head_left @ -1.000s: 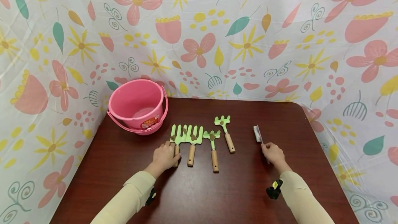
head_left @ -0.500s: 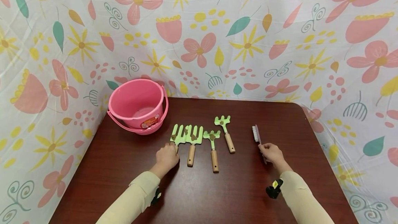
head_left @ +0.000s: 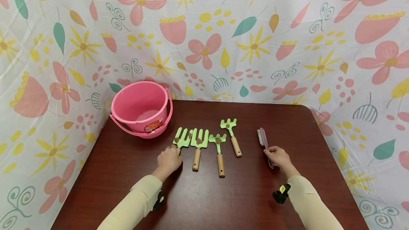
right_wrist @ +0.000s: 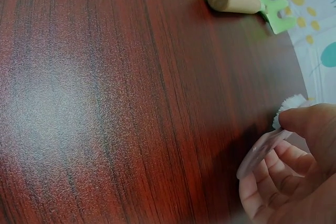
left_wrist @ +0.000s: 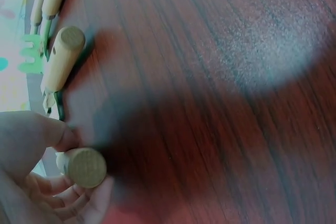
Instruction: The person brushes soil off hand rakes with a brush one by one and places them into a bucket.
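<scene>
My left hand [head_left: 169, 159] grips the wooden handle of a green garden fork [head_left: 182, 138], the leftmost of the tools, with brown smudges on its head. In the left wrist view the round butt of that handle [left_wrist: 87, 168] sticks out between thumb and curled fingers. My right hand [head_left: 278, 156] pinches the handle of a scrubbing brush [head_left: 262, 137] with a pinkish back and white bristles facing left. Seen from the right wrist, the brush handle [right_wrist: 262, 152] lies between thumb and fingers, close over the table. A second green fork [head_left: 199, 138] lies right beside the held one.
Two small green hand rakes, one nearer [head_left: 221, 160] and one farther back [head_left: 234, 141], lie mid-table with brown smudges on them. A pink bucket [head_left: 140, 104] stands at the back left, its handle folded down. Flowered cloth [head_left: 204, 27] hangs behind the dark wooden table [head_left: 243, 201].
The left hand closed further round the fork handle, then shifted slightly left, tilting the fork. In the right hand the brush turned, showing more of its back, and moved a little left.
</scene>
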